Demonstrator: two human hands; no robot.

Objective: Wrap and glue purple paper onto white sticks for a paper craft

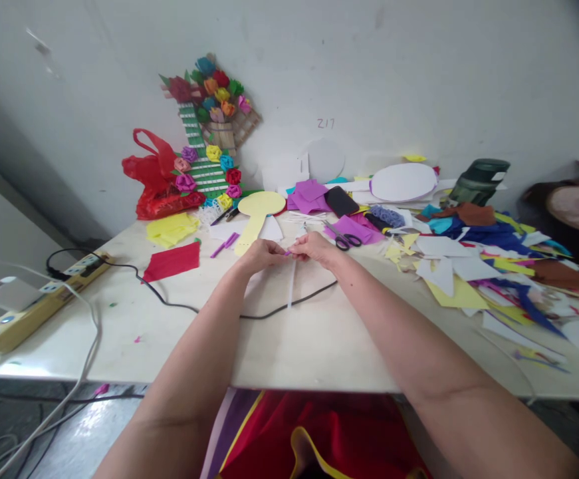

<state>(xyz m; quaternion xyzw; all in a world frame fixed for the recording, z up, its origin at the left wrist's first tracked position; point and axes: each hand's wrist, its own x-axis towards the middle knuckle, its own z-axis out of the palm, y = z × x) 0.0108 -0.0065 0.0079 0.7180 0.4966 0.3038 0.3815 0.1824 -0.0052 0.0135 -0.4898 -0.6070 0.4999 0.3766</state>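
Observation:
Near the middle of the table, my left hand [263,255] and my right hand [314,249] meet with their fingertips pinched. Between them is a small purple strip [288,253], gripped from both sides and mostly covered by the fingers. A narrow white strip [292,285] runs down toward me from below the fingertips; whether it is attached to the purple piece I cannot tell. Just beyond my left hand lies a pale yellow paddle-shaped cutout [262,203]. Dark-handled scissors [347,241] rest beyond my right hand, and rolled purple pieces [225,245] lie to the left.
A black cable [174,305] crosses the table under my arms from a yellow power strip [34,303]. Paper and fabric scraps [468,256] heap at the right. A flower craft [204,146] leans on the wall beside a red bag [152,176]. A dark green bottle [481,181] stands back right.

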